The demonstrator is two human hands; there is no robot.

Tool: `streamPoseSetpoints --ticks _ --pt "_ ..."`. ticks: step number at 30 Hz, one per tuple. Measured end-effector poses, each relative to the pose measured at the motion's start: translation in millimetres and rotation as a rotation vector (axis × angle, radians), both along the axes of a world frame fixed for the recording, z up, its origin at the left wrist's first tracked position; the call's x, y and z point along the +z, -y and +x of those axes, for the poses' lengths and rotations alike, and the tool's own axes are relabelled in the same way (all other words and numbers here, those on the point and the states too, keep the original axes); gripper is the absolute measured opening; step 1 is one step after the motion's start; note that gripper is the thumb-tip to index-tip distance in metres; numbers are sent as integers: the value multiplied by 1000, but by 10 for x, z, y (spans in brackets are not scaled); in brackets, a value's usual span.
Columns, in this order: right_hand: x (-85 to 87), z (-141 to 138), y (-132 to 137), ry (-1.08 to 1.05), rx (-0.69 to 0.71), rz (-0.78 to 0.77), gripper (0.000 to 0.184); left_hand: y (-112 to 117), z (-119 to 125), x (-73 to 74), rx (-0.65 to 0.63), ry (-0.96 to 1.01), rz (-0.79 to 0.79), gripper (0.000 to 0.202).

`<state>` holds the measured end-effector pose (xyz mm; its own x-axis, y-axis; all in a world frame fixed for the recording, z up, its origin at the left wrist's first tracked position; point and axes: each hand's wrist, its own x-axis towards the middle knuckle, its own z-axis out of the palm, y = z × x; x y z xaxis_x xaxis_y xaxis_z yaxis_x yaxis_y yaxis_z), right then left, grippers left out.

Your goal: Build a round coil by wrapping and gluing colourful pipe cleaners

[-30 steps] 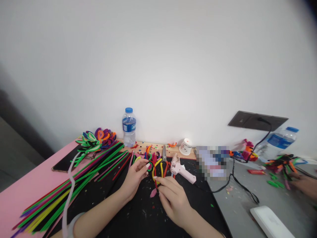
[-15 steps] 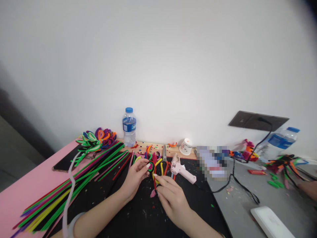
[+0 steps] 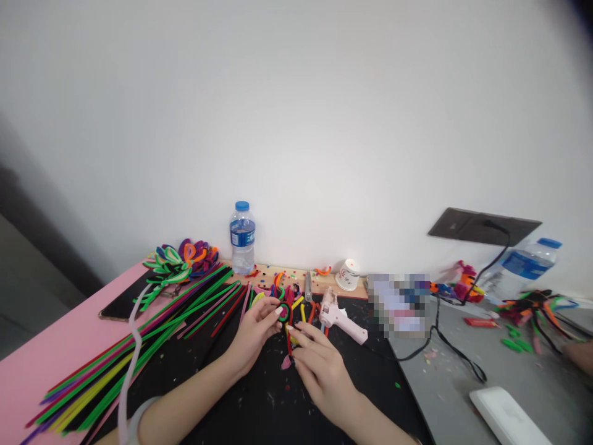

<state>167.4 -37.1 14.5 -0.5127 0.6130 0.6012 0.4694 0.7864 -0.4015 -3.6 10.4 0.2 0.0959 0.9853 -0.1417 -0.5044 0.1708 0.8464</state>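
My left hand (image 3: 259, 327) pinches a small coil (image 3: 284, 313) of green, red and dark pipe cleaner between thumb and fingers. From the coil a red pipe cleaner (image 3: 290, 347) hangs down, and my right hand (image 3: 324, 371) has its fingertips closed on that strand. A pink leaf-shaped bit (image 3: 286, 363) shows by the strand's lower end; whether it is joined on, I cannot tell. Just beyond the hands lie short yellow pipe cleaners (image 3: 302, 314) and a mixed heap of coloured pieces. A pale pink glue gun (image 3: 345, 324) rests to the right of them.
Long pipe cleaners (image 3: 106, 377) fan across the left side near a phone (image 3: 123, 303). Along the wall stand a water bottle (image 3: 242, 238), scissors (image 3: 308, 287) and a paper cup (image 3: 348, 274). A black cable (image 3: 414, 353) crosses the grey table; another person's hand (image 3: 579, 355) is at far right.
My right hand's fingers have shifted slightly along the red strand. The left hand keeps its pinch on the coil with hardly any movement.
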Motion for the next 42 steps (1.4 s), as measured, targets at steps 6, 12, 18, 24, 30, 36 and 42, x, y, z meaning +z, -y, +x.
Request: streamPoseSetpoints --ticks 6,12,18,24,30,36,42 --pt "12 7 7 -12 31 -6 22 5 6 -15 -13 13 11 28" --pt "19 3 7 -45 34 3 22 9 4 -7 -14 15 10 28" --pt "-6 -1 -2 -49 33 -2 21 16 5 3 -12 12 6 28" --pt "-17 14 -19 -31 47 -15 21 18 9 -2 -31 11 11 26" --pt "-5 12 -17 -28 47 -21 22 31 3 4 -38 0 9 26" --pt "-23 6 -27 -28 57 -34 22 31 6 -4 -42 -5 12 25" --pt "-37 23 -27 -37 62 -71 22 42 7 8 -40 -8 6 26"
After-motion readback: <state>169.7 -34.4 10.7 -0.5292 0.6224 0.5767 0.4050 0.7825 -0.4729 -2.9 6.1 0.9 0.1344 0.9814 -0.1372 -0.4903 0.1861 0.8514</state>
